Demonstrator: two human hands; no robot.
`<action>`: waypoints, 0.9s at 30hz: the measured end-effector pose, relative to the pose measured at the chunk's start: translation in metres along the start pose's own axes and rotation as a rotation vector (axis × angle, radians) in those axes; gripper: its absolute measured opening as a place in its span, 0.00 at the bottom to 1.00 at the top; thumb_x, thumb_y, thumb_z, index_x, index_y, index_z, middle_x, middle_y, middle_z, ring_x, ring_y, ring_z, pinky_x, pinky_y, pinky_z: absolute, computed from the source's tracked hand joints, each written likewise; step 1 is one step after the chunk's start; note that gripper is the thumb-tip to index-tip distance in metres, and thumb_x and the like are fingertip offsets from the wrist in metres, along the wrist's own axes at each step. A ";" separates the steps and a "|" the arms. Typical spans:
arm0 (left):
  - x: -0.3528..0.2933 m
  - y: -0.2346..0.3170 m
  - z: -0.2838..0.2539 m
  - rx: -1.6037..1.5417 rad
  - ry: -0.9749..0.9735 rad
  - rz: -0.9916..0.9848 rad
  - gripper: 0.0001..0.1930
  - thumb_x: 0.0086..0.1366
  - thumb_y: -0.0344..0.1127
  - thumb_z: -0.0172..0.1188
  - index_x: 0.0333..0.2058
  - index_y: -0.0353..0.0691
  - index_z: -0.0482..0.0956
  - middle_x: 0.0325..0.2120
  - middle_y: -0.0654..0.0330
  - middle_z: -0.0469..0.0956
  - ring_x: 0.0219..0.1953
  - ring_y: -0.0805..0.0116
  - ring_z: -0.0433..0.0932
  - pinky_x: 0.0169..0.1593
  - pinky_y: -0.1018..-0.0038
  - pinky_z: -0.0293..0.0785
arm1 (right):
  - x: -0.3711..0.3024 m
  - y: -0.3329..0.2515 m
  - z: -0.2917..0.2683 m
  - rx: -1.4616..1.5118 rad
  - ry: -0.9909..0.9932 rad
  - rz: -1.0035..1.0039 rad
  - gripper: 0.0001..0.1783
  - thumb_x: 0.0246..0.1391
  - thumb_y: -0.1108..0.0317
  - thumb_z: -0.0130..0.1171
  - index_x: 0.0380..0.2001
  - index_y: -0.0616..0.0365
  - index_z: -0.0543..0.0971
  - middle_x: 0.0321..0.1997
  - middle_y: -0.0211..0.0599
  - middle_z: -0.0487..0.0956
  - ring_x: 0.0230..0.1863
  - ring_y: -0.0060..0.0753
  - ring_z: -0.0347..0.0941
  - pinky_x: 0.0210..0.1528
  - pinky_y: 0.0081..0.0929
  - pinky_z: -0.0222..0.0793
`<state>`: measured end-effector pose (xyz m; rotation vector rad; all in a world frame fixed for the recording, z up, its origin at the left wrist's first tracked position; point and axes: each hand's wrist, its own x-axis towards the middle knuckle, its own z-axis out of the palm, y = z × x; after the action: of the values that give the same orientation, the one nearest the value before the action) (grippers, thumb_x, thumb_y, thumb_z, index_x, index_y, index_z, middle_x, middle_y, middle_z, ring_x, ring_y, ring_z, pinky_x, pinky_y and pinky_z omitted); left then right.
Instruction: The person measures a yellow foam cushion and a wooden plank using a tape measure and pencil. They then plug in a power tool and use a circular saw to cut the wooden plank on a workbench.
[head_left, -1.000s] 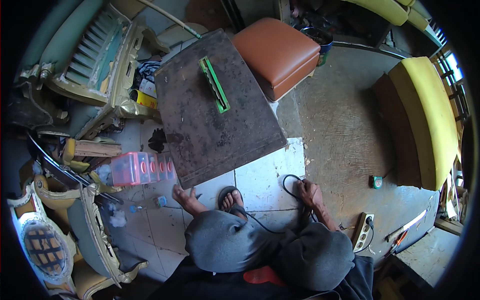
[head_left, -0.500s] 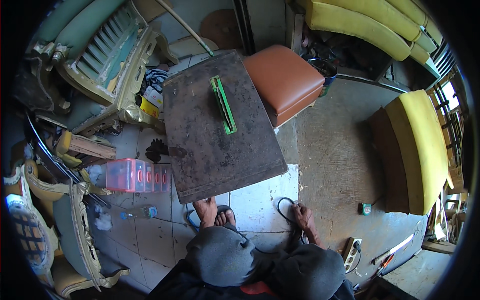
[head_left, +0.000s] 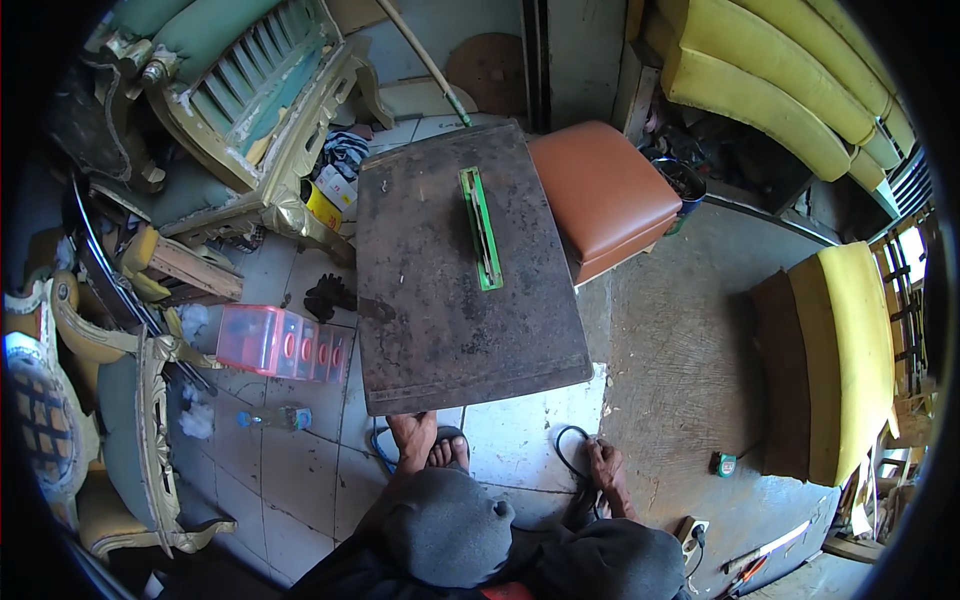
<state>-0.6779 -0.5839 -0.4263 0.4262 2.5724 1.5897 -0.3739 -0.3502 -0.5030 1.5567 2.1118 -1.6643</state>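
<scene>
Now the dark table (head_left: pixel 430 330) stands at 12 o'clock from the knees (head_left: pixel 450 530), its long axis running roughly 12 to 6, its short near end facing the person. On top, a green strip (head_left: pixel 485 232) points almost the same way. The left hand (head_left: pixel 412 442) was showing its fingers by the table's 7 o'clock corner 1 second ago; they now disappear beneath the near edge, so it reaches under, and whether they grasp anything I cannot tell. At 5 o'clock from the table, the right hand (head_left: pixel 609 472) curls against a black cable (head_left: pixel 558 446) looping toward 10; whether it is clenched, I cannot tell.
</scene>
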 end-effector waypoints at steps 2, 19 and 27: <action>-0.001 0.013 -0.012 0.041 0.004 0.005 0.16 0.60 0.30 0.65 0.47 0.31 0.79 0.46 0.50 0.80 0.51 0.55 0.77 0.56 0.64 0.69 | 0.006 0.013 0.013 0.041 -0.018 -0.023 0.27 0.63 0.46 0.50 0.35 0.65 0.79 0.22 0.48 0.74 0.26 0.32 0.69 0.34 0.35 0.68; 0.134 0.088 -0.153 0.252 0.466 0.277 0.07 0.69 0.23 0.51 0.42 0.32 0.76 0.34 0.64 0.76 0.35 0.75 0.75 0.38 0.79 0.72 | 0.010 0.008 0.006 0.110 0.006 0.047 0.24 0.63 0.51 0.53 0.32 0.65 0.82 0.24 0.30 0.75 0.29 0.20 0.66 0.34 0.25 0.65; 0.381 0.255 0.007 0.195 -0.317 0.268 0.19 0.68 0.42 0.58 0.49 0.32 0.74 0.32 0.56 0.79 0.20 0.72 0.76 0.24 0.74 0.71 | 0.005 -0.006 -0.001 0.116 0.102 0.131 0.26 0.62 0.51 0.53 0.25 0.67 0.80 0.19 0.32 0.74 0.25 0.25 0.68 0.29 0.30 0.65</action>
<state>-0.9925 -0.3642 -0.1761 0.9904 2.5073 1.2151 -0.3799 -0.3452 -0.5013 1.8076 1.9398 -1.7269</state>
